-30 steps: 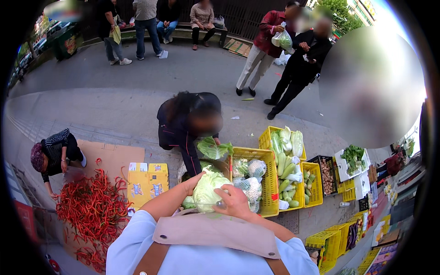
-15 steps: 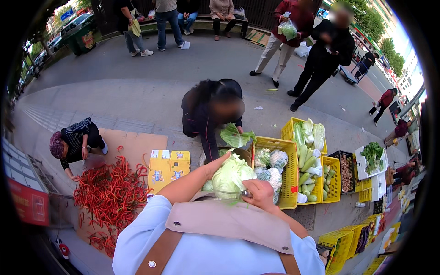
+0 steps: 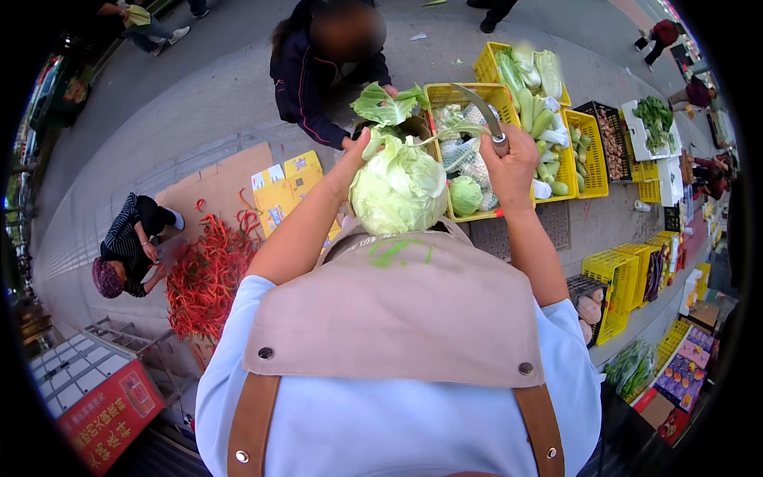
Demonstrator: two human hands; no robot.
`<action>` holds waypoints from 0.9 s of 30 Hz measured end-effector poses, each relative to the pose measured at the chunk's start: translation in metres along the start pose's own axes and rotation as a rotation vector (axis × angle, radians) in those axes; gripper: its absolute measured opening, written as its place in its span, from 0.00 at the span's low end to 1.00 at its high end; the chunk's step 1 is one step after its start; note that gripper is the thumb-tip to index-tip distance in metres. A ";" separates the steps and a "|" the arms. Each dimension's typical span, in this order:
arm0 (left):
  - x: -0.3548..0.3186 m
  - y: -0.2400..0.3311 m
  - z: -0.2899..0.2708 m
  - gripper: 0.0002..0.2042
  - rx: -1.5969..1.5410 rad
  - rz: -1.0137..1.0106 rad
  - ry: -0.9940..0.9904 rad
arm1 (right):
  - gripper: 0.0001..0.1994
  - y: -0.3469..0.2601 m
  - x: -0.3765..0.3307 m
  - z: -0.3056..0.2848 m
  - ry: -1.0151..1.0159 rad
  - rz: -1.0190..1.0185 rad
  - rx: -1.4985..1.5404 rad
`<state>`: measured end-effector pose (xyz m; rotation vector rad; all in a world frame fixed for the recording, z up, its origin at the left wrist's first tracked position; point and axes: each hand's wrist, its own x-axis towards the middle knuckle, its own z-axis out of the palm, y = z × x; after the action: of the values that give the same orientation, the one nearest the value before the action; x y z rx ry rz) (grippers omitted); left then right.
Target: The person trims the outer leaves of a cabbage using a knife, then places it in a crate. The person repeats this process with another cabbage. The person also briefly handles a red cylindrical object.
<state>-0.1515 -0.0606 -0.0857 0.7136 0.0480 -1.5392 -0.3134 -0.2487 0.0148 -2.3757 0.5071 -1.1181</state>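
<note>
A pale green cabbage (image 3: 399,188) is in front of my apron, its loose outer leaves turned up at the top. My left hand (image 3: 364,151) is closed on the cabbage's left side, with the fingers partly hidden behind leaves. My right hand (image 3: 510,163) grips a curved knife (image 3: 486,109) by its handle, the blade pointing up and left. A torn leaf strip (image 3: 455,131) stretches from the cabbage to my right hand, apparently pinched by it. Just beyond, a crouching person in dark clothes (image 3: 298,91) holds a large cabbage leaf (image 3: 385,105).
Right of the cabbage stands a yellow crate (image 3: 509,107) with cabbages and netted vegetables. Another crate (image 3: 586,127) and more produce line the right. At left, red chillies (image 3: 208,278) are heaped on cardboard near another crouching person (image 3: 131,246) and a yellow flattened carton (image 3: 290,187).
My right hand has lifted the knife away from the cabbage, up and right, drawing a leaf strip outward. My left hand still holds the cabbage. The whole view has shifted downward.
</note>
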 end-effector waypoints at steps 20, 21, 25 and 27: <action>-0.013 0.004 -0.004 0.26 0.232 -0.008 -0.015 | 0.28 0.019 -0.056 0.027 -0.605 0.072 0.380; -0.014 0.004 -0.003 0.26 0.235 -0.011 -0.011 | 0.27 0.017 -0.052 0.025 -0.626 0.071 0.369; -0.009 0.006 -0.004 0.26 0.285 -0.020 0.023 | 0.22 -0.004 -0.046 0.022 -0.577 -0.002 0.168; -0.007 0.008 -0.002 0.26 0.333 -0.002 0.031 | 0.21 -0.008 -0.050 0.024 -0.507 -0.020 0.122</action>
<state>-0.1434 -0.0547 -0.0813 1.0002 -0.1887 -1.5548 -0.3235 -0.2110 -0.0252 -2.4326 0.2293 -0.4998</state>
